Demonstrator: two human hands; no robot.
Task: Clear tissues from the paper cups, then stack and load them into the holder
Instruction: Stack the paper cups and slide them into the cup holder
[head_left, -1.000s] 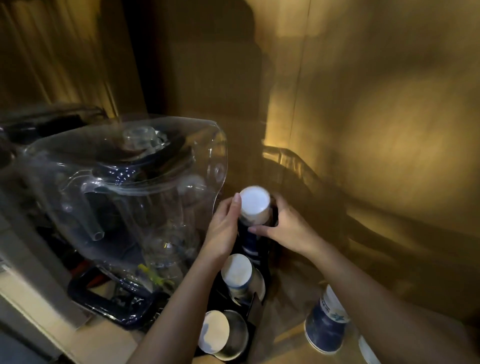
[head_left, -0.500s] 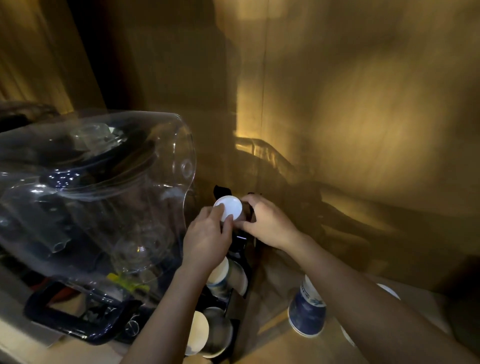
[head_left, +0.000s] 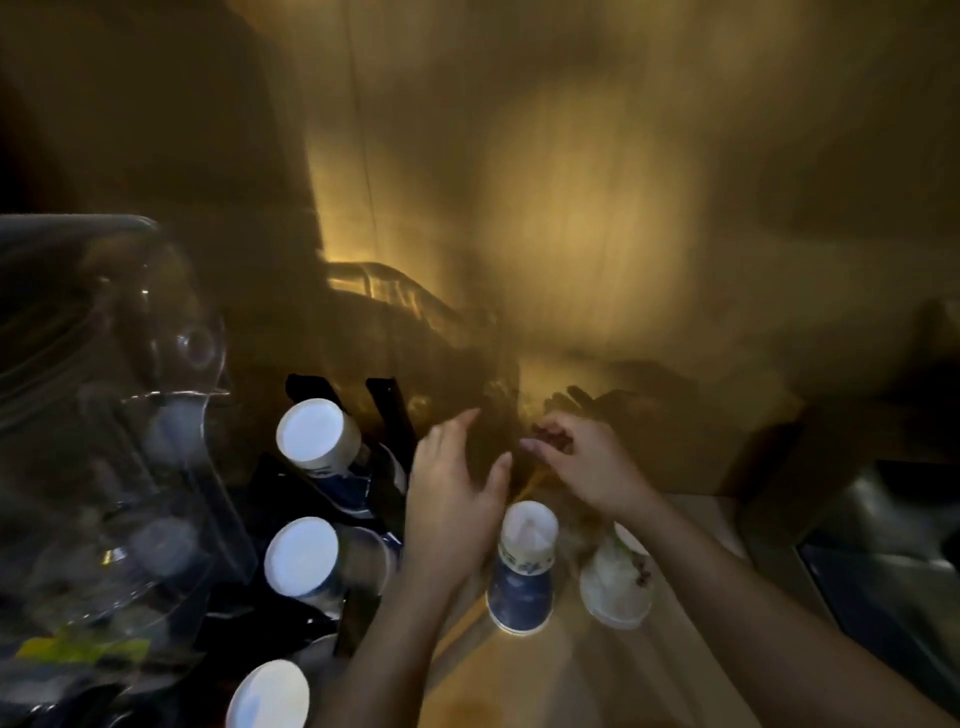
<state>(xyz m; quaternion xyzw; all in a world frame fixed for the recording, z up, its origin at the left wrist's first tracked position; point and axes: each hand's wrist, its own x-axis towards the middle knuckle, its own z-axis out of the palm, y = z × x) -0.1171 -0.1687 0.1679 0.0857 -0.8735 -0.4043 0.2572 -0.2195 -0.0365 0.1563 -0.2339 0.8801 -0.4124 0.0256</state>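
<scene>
A black cup holder (head_left: 384, 415) stands left of centre with three cup stacks in it, white bottoms up: the top stack (head_left: 317, 436), a middle stack (head_left: 301, 556) and a lower one (head_left: 267, 696). Two upside-down paper cups stand on the wooden counter to the right: a blue-and-white cup (head_left: 522, 566) and a white cup (head_left: 618, 582). My left hand (head_left: 457, 499) hovers empty with spread fingers just left of the blue cup. My right hand (head_left: 582, 467) is above and behind the two cups, fingers apart, holding nothing I can see.
A large clear plastic water jug (head_left: 104, 441) lies on a dark stand at the left. A wooden wall (head_left: 571, 208) rises behind. A metal sink edge (head_left: 872, 519) is at the right. The scene is dim and blurred.
Both hands have let go of the top cup stack in the holder and moved right, over the two upturned cups on the counter. My view has swung right and down.
</scene>
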